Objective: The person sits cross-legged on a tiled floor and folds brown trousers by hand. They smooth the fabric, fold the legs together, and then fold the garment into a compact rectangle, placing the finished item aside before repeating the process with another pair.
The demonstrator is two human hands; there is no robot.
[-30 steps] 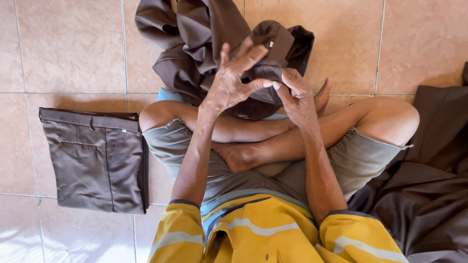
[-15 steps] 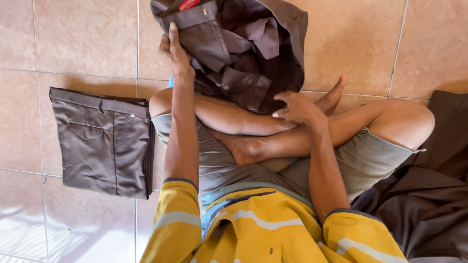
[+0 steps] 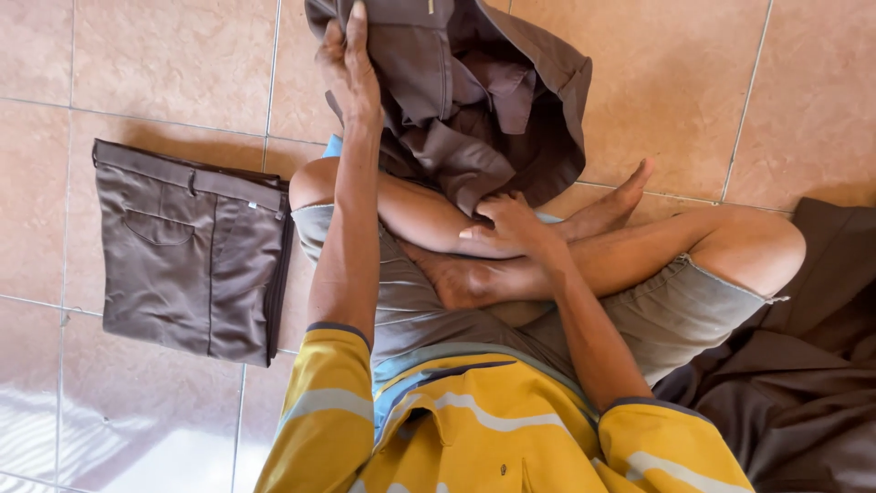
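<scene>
The left hand [image 3: 351,68] grips the top edge of a crumpled brown garment [image 3: 484,100], its fingers closed over the cloth, lifting it above the crossed legs toward the far edge of the tiled floor [image 3: 173,55]. The right hand [image 3: 511,228] pinches the garment's lower hem, fingers curled shut on it just above the shin. A folded pair of brown trousers [image 3: 192,251] lies flat on the floor at the person's left; a dark cloth heap [image 3: 803,365] sits at the right
</scene>
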